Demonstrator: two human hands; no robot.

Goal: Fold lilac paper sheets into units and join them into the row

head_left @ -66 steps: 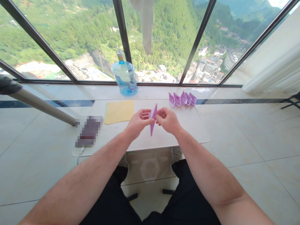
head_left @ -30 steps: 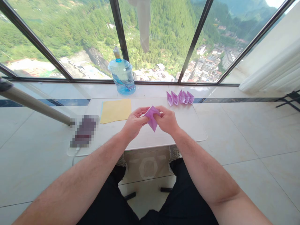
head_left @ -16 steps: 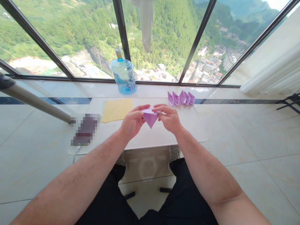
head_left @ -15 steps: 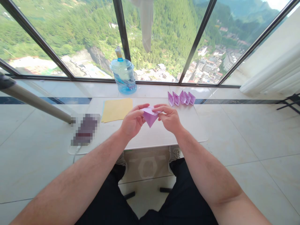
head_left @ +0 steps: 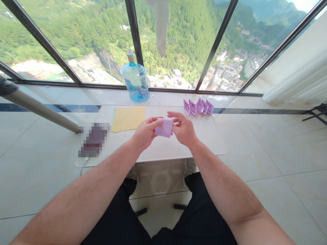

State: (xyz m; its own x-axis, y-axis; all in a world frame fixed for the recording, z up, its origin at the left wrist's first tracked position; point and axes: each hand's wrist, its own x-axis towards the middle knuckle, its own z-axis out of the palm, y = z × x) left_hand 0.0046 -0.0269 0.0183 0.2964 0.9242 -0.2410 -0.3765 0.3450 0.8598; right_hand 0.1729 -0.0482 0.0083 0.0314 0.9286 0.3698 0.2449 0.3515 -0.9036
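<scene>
Between my hands, above the white low table (head_left: pixel 122 149), is a small piece of folded purple paper (head_left: pixel 164 128), now roughly square and flat. My left hand (head_left: pixel 146 133) pinches its left side, thumb on top and fingers behind. At the right edge, my right hand (head_left: pixel 184 129) grips the paper with its thumb and curled fingers, while the index finger is lifted and stretched out over it. Several folded purple paper pieces (head_left: pixel 199 107) with pointed tips stand in a row beyond my right hand. Yellow paper sheets (head_left: pixel 129 119) lie beyond my left hand.
A blue water jug (head_left: pixel 135 83) stands by the window at the back. On the table's left lies a blurred-out dark object (head_left: pixel 94 140) with a white cable. A grey pole (head_left: pixel 43 109) slants in from the left. White curtains (head_left: pixel 298 78) hang at the right.
The purple paper has gone from a downward-pointing triangle with an opened top to a flat square. My right hand's index finger has lifted off it.
</scene>
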